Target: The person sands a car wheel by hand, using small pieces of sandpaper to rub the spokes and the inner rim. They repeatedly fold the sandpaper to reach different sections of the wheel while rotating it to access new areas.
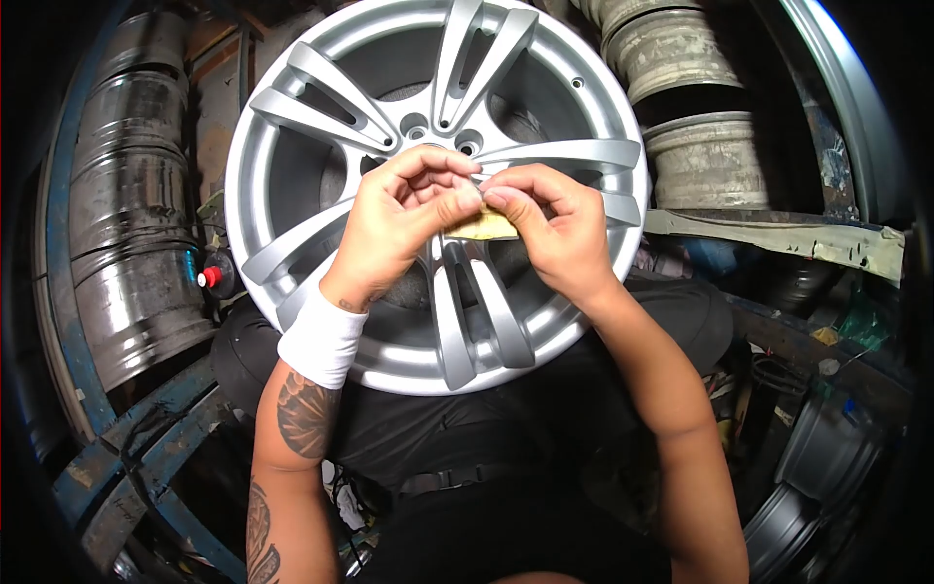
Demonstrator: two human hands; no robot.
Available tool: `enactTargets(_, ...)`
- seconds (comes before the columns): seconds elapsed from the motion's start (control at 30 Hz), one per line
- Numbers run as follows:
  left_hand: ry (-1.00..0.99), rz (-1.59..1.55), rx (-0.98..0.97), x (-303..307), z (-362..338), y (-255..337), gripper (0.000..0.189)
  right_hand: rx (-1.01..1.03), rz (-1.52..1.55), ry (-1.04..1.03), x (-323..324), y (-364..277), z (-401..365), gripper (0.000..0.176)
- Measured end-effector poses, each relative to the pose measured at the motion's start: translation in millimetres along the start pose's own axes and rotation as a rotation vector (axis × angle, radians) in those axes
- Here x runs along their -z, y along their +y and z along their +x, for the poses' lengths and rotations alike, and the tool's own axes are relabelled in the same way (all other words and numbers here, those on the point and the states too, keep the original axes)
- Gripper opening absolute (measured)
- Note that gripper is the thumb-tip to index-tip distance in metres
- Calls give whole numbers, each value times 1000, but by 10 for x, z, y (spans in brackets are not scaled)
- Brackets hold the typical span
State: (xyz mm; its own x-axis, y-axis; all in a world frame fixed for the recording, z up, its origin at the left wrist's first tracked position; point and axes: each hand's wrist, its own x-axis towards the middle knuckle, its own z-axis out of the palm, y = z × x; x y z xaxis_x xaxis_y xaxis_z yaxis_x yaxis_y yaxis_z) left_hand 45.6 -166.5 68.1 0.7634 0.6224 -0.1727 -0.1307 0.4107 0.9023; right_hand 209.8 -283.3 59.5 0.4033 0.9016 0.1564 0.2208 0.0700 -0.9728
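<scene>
A silver multi-spoke wheel rim (467, 360) lies face up in front of me, over my lap. Above its hub, my left hand (413, 209) and my right hand (555, 219) meet with thumbs and fingertips pinched close together. A small yellow piece (484, 228) shows just below the fingertips, between the two hands. Both hands seem to pinch something tiny at its upper edge, too small to make out. Bolt holes show on the hub above my fingers. A white band wraps my left wrist.
Dark, worn rims (131, 214) are stacked on a rack at the left, beside a red-capped object (210, 276). More dusty rims (702, 161) stand at the upper right. A metal bar (778, 237) runs along the right. Grey rims (827, 443) sit at the lower right.
</scene>
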Motion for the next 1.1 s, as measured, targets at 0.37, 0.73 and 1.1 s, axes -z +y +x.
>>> enactTargets(0.37, 81, 167, -141, 8, 6, -60, 11, 188, -138, -65, 46, -81, 11, 11)
enactTargets(0.73, 31, 122, -234, -12, -9, -107, 12, -194, 211, -12, -21, -75, 30, 15)
enactTargets(1.1, 60, -56, -152, 8, 8, -112, 33, -17, 176, 42, -99, -22, -36, 9)
